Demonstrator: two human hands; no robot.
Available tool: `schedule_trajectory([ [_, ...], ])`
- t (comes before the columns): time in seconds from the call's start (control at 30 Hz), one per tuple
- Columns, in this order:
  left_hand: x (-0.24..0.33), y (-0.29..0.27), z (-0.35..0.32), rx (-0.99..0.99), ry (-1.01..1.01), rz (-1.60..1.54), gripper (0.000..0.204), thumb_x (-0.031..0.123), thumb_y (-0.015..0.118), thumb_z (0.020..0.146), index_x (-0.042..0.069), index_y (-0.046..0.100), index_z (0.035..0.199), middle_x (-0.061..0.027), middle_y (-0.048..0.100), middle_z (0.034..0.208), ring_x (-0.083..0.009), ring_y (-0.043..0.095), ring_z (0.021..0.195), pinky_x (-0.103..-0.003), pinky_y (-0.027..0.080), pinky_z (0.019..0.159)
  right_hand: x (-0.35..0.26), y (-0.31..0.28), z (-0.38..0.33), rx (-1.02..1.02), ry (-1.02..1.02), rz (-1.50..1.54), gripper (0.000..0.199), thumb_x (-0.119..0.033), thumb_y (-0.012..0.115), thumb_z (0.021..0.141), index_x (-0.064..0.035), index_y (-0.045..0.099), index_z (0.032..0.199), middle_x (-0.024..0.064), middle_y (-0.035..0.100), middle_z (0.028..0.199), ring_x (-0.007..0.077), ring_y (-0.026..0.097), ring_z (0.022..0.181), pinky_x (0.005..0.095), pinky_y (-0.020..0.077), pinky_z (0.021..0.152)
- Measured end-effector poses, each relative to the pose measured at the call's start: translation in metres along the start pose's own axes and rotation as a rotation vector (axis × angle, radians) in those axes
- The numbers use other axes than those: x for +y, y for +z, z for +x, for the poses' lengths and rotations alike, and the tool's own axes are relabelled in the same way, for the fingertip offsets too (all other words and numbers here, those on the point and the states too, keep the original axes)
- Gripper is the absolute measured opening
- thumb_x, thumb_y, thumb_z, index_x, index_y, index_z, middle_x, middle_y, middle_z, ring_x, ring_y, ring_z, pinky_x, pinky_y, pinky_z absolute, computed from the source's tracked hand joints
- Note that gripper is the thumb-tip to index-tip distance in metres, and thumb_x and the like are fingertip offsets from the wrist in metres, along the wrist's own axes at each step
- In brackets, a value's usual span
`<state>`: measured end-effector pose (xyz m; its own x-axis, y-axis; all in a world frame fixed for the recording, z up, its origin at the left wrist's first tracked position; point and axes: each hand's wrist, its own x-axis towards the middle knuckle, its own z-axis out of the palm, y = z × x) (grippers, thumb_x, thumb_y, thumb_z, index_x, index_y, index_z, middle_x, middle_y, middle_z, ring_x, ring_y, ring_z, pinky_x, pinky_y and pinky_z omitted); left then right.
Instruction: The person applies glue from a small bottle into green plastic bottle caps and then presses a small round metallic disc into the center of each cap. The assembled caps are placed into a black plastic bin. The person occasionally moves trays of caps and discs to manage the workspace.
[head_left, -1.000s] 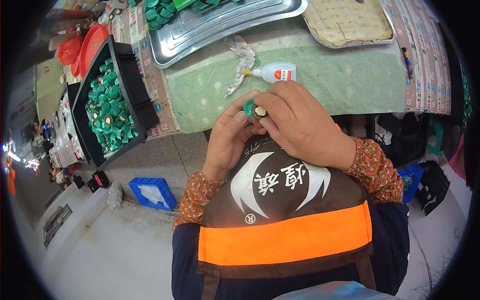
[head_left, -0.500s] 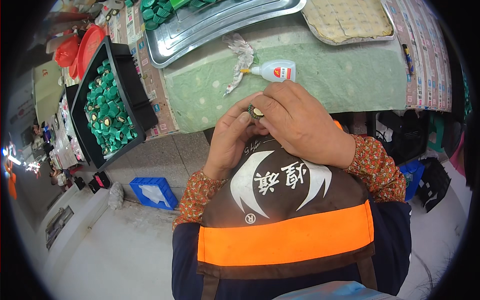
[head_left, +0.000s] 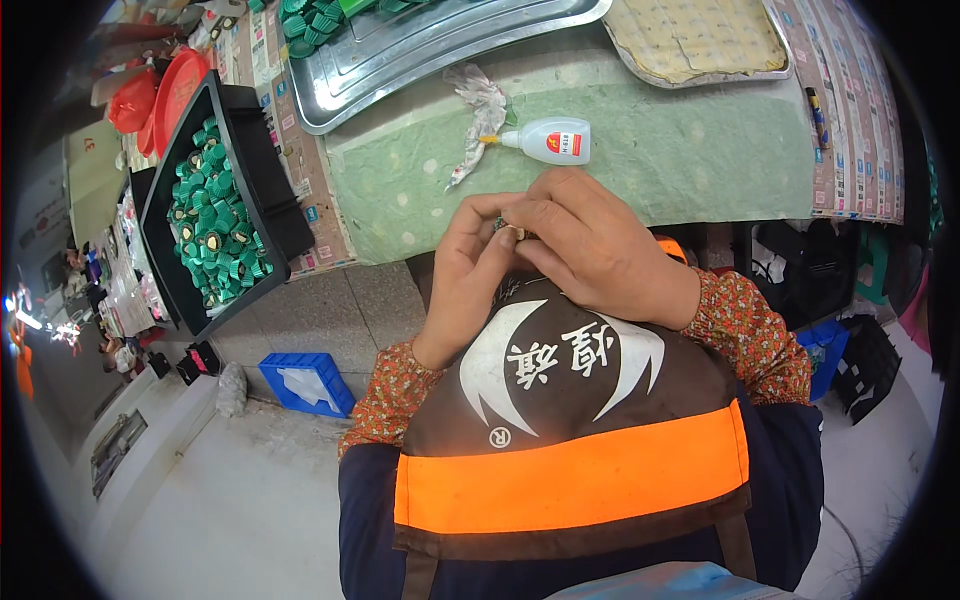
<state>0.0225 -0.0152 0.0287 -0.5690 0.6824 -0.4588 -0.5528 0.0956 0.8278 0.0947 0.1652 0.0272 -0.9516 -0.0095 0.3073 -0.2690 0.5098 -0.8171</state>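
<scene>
Pinching the piece [head_left: 520, 232], my left grip [head_left: 470, 268] and right grip [head_left: 600, 240] now hide more of it, probably pressing; bottle [head_left: 556, 141] beyond them.

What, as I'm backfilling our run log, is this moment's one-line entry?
Left hand, right hand: holding small piece, mostly hidden | squeeze bottle: lying on green cloth | black crate: holding green cups

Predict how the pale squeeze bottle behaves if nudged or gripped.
The pale squeeze bottle, lying on its side, might rock or roll on its rounded body. Its translucent, plastic-looking wall would probably flex when squeezed. The wrinkled green sheet underneath could bunch if the bottle is pushed.
</scene>
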Motion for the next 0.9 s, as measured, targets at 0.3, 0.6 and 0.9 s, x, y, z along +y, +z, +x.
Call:
schedule_trajectory([
  [0.3,-0.007,0.002,0.002,0.050,0.079,-0.030,0.023,-0.003,0.049,0.100,0.002,0.042,0.121,-0.0136,0.062,0.112,-0.0141,0.064,0.103,-0.029,0.057,0.087,-0.001,0.008,-0.009,0.003,0.445,0.335,0.024,-0.009,0.071,0.087,-0.0008,0.060,0.107,0.0066,0.056,0.093,0.0111,0.053,0.073,0.0262,0.0441,0.061],
  [0.6,-0.024,0.004,0.001,0.112,0.141,0.020,0.020,-0.005,0.050,0.096,0.002,0.044,0.114,-0.0132,0.061,0.108,-0.0111,0.063,0.091,-0.028,0.057,0.077,0.009,0.023,-0.016,-0.001,0.609,0.508,0.015,-0.008,0.071,0.087,-0.0038,0.058,0.094,-0.0062,0.049,0.074,0.0000,0.039,0.065,0.0202,0.0324,0.054],
  [0.9,0.013,-0.040,0.009,0.196,0.187,-0.483,0.025,0.017,0.058,0.101,0.008,0.051,0.123,-0.0096,0.066,0.098,-0.0156,0.063,0.089,-0.032,0.056,0.078,-0.001,0.002,0.002,0.085,0.387,0.364,0.016,-0.009,0.068,0.090,-0.0008,0.061,0.102,0.0120,0.062,0.088,0.0178,0.063,0.071,0.0336,0.0483,0.060],
])
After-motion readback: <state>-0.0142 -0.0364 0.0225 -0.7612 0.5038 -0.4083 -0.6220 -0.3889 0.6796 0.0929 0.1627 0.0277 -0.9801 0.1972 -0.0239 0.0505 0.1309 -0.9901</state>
